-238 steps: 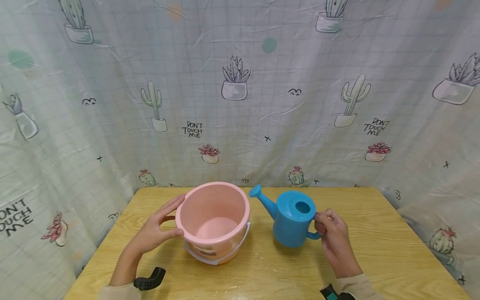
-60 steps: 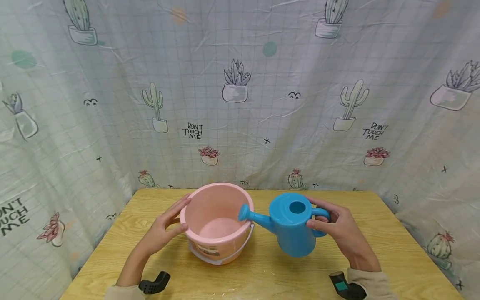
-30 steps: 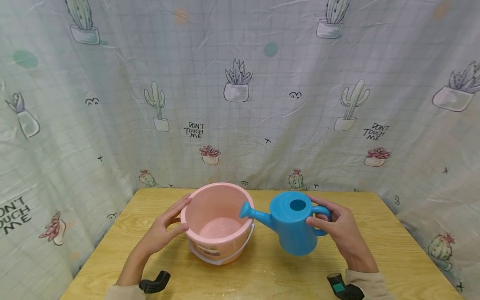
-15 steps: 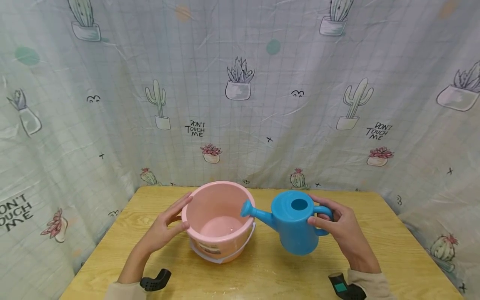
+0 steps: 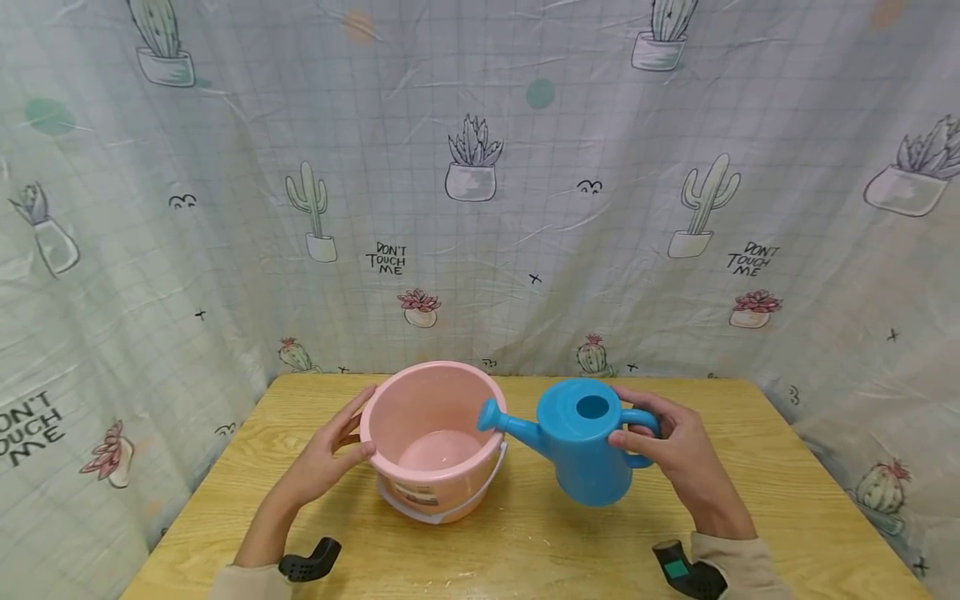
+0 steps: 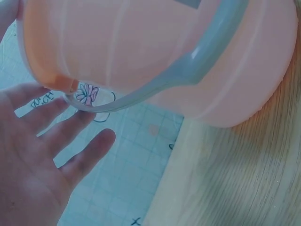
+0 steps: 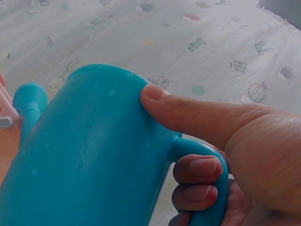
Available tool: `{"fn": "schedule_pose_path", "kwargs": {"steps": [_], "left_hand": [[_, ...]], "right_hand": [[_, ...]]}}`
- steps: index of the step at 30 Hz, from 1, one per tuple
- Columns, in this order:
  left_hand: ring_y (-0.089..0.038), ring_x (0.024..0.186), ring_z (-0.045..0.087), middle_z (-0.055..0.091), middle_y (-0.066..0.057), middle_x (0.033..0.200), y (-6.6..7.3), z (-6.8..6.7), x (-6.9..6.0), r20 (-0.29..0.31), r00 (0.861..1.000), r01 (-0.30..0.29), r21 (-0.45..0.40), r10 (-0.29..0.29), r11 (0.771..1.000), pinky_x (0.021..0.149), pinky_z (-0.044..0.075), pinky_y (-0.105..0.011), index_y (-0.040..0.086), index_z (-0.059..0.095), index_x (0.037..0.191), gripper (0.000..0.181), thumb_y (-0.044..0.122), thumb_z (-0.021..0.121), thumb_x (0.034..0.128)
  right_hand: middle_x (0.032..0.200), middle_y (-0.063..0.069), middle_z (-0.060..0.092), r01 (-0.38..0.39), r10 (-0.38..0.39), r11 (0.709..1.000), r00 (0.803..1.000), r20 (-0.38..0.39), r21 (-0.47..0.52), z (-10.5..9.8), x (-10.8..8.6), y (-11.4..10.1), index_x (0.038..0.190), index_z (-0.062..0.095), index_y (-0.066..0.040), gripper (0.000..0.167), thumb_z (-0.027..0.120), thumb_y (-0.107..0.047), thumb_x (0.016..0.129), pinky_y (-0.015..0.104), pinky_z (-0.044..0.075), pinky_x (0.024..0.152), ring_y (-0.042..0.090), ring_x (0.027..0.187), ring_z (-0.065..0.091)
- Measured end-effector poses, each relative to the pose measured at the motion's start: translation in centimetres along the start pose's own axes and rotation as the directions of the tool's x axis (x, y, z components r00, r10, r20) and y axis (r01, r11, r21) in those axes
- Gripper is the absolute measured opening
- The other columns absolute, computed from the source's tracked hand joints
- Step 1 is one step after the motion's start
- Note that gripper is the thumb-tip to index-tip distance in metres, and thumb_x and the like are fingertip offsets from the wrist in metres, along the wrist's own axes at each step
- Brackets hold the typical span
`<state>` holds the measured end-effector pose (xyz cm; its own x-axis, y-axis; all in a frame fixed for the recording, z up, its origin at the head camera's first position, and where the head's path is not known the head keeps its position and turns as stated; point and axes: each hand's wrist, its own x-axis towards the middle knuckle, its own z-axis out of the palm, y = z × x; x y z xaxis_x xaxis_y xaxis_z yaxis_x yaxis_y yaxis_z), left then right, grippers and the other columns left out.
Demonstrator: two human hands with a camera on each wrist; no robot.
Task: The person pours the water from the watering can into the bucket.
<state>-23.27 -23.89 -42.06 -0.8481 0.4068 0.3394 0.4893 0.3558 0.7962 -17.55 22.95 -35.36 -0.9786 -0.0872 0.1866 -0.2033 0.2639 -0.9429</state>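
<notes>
A pink bucket (image 5: 390, 417) stands on the table, its white handle (image 5: 437, 517) hanging down the near side. My left hand (image 5: 321, 462) rests against the bucket's left rim with fingers spread; the left wrist view shows them straight beside the handle's end. My right hand (image 5: 678, 442) grips the handle of a blue watering can (image 5: 592, 467), fingers curled through the loop and thumb on the can's body. The can is held off to the bucket's right, with its spout head (image 5: 490, 415) over the bucket's right rim. Droplets cling to the can in the right wrist view.
The wooden table (image 5: 750, 483) shows small wet spots near its front. A patterned curtain (image 5: 480, 250) hangs behind and along both sides. Black wrist devices (image 5: 310, 562) are worn on both forearms.
Since the oldest frame, the watering can has swung left so its spout reaches over the bucket, and my right hand has shifted to a fuller grip. Over the last second both hands stay nearly still.
</notes>
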Motion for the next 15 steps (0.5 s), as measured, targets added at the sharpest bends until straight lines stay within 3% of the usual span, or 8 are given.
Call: {"fn": "schedule_pose_path", "kwargs": {"steps": [15], "left_hand": [[0.005,0.134,0.04,0.023,-0.009,0.161,-0.11,-0.04,-0.05,-0.009,1.0,-0.029,0.014,0.029,0.999,0.098,0.048,-0.021,0.02,0.023,0.155,0.074,0.006,0.061,0.0937]], "right_hand": [[0.117,-0.018,0.062,0.015,-0.015,1.0,1.0,0.001,0.01,-0.02,0.02,-0.11,0.142,0.048,-0.003,0.058,0.07,-0.014,0.089,0.022,0.053,0.085,0.005,0.1,0.063]]}}
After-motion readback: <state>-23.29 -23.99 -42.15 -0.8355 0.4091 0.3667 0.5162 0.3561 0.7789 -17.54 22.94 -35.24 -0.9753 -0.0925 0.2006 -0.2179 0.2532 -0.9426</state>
